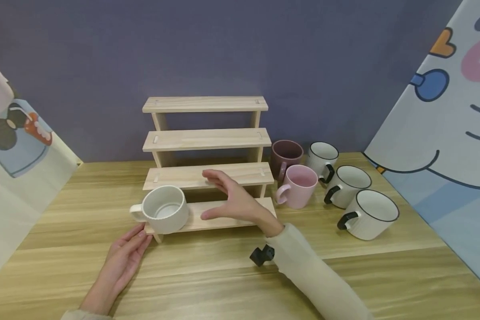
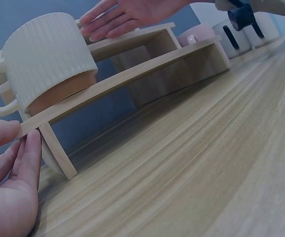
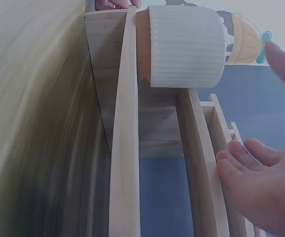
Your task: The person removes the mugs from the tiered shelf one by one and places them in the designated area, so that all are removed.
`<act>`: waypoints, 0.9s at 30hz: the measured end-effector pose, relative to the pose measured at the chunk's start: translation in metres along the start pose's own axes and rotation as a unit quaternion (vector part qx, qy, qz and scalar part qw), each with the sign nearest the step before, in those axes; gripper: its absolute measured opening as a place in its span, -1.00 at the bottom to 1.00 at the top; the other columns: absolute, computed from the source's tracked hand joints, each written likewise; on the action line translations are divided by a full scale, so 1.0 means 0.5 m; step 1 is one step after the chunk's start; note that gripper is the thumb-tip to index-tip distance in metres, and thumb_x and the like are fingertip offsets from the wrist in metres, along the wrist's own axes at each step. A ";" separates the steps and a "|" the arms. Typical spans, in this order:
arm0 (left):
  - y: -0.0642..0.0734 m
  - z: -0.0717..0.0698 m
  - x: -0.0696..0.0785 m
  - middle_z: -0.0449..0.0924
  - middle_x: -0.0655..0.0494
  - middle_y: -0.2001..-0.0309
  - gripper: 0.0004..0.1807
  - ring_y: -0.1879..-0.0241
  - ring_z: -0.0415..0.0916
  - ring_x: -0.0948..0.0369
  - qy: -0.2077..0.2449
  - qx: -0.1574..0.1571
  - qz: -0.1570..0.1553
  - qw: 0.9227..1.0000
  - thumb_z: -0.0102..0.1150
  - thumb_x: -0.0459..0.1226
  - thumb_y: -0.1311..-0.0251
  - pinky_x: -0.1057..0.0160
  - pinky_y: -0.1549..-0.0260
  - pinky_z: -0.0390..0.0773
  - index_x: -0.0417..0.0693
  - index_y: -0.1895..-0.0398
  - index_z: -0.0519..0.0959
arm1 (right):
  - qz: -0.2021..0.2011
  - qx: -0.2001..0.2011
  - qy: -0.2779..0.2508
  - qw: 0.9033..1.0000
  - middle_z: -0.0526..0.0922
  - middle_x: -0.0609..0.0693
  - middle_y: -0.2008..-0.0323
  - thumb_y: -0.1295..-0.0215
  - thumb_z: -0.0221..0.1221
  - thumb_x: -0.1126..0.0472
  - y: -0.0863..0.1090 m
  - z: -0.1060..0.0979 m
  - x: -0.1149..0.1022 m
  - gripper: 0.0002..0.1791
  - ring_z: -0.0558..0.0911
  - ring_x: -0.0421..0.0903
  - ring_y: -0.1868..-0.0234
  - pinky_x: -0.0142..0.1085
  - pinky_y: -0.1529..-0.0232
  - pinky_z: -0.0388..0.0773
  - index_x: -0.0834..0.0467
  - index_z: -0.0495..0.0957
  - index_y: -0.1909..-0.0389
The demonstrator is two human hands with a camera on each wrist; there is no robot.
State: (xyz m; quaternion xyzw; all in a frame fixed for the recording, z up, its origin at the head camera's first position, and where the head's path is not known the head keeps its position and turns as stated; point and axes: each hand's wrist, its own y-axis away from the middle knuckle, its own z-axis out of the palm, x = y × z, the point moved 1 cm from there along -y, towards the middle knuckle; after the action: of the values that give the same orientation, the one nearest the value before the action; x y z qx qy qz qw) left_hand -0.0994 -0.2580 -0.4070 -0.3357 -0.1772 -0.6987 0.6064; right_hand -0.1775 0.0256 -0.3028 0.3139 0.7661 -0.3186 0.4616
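Note:
A white ribbed mug (image 1: 165, 210) with a bare tan base stands upright at the left end of the lowest step of a wooden tiered shelf (image 1: 232, 215), its handle pointing left. My left hand (image 1: 124, 260) pinches that step's left end, thumb at the board's edge and fingers beneath, as the left wrist view shows. To the right of the mug, my right hand (image 1: 236, 200) hovers over the lower steps with thumb and fingers spread apart. It is clear of the mug (image 3: 187, 47) and holds nothing.
Right of the shelf stand a dark maroon mug (image 1: 286, 153), a pink mug (image 1: 298, 186) and several white mugs with black rims and handles, the nearest white mug (image 1: 370, 215) at front. A blue-grey wall (image 1: 208, 49) rises behind. Printed panels flank the wooden table (image 1: 208, 284).

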 end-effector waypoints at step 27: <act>0.001 -0.002 0.003 0.58 -0.02 0.00 -0.56 -0.02 0.58 0.20 0.014 -0.010 -0.007 1.000 -0.37 -0.60 -0.38 0.42 -0.13 0.58 -0.25 -0.02 0.56 | -0.025 -0.063 0.033 0.997 0.20 0.16 -0.40 0.16 0.49 0.34 -0.075 0.091 -0.034 0.11 0.33 -0.03 -0.35 -0.47 -0.38 0.31 0.23 0.04 -0.42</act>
State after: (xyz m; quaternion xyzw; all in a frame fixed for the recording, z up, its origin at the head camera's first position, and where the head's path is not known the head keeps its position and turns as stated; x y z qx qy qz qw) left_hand -0.0991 -0.2601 -0.4068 -0.3303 -0.1641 -0.7090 0.6011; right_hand -0.1772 -0.0356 -0.2968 0.2754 0.8070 -0.2704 0.4469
